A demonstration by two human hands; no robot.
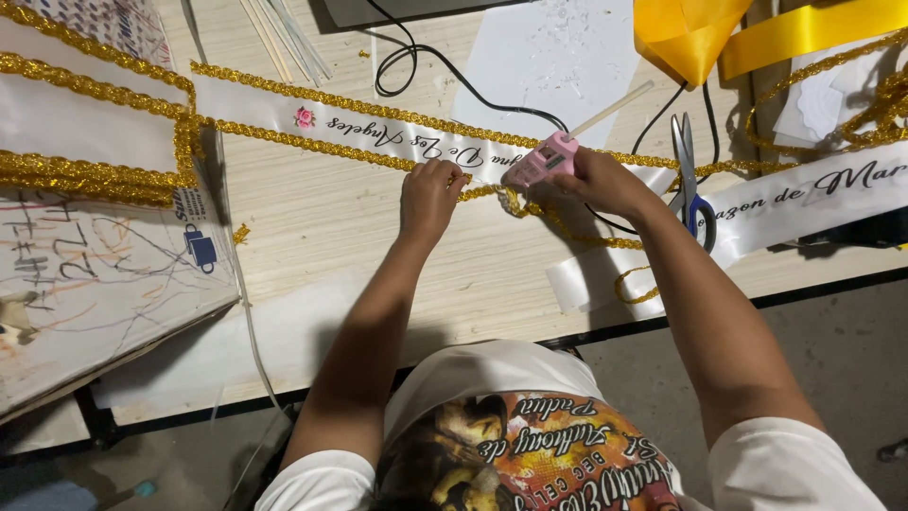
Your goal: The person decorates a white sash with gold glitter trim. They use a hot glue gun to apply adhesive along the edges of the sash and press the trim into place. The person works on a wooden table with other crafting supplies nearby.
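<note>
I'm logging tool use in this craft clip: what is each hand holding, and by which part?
The right hand grips the pink glue gun by its handle. The left hand presses the gold braid trim at the white satin ribbon's lower edge.

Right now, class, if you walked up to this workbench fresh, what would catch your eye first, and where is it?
The white sash edged with glittering gold trim stretches across the middle of the wooden table. At its centre the right hand holds a pink glue gun to the edge while the left hand presses the trim down. Bright yellow ribbon lies at the top right, with scissors just below it.
</note>
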